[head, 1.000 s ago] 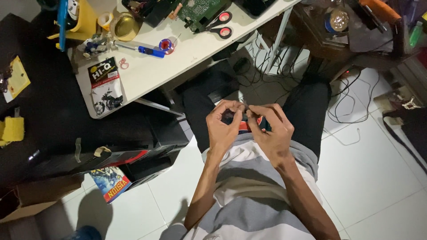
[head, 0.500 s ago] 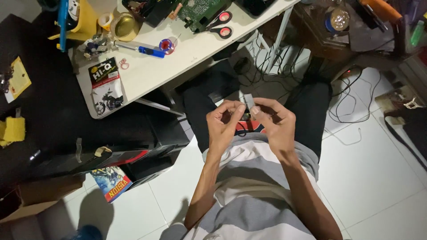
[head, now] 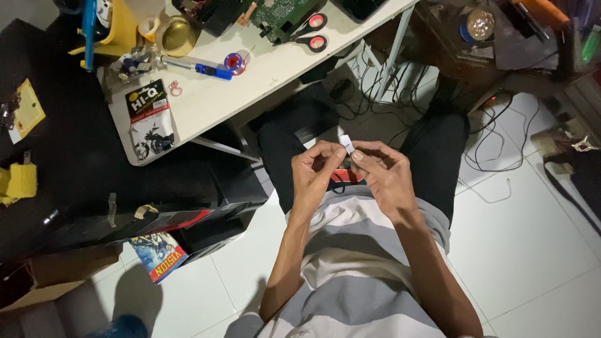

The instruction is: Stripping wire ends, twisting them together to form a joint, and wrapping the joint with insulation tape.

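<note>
1. We see, at the far left on the dark surface, a small yellow card (head: 27,107) lying flat, tilted, with dark marks on it.
2. On the white table (head: 250,87), near its left edge, lies a flat black packet (head: 149,119) with a yellow label at its top and a clear lower part showing small dark parts.
3. Below, on the tiled floor (head: 526,250), a colourful printed box (head: 158,255) leans against a black case (head: 188,206) with a red strip.
4. Further right on the table: a blue-handled tool (head: 199,68), a small spool (head: 235,62), a green circuit board (head: 278,14) and red-handled scissors (head: 313,34).
5. Our left hand (head: 316,175) is curled, thumb and forefinger closed together at the lower end of a small white piece (head: 346,144).
6. The white piece stands nearly upright, above the lap, between the two hands; its top pokes free above the fingertips.
7. Our right hand (head: 385,172) pinches the same piece from the other side, fingertips meeting those of the left.
8. We cannot tell what the piece is made of.
</note>
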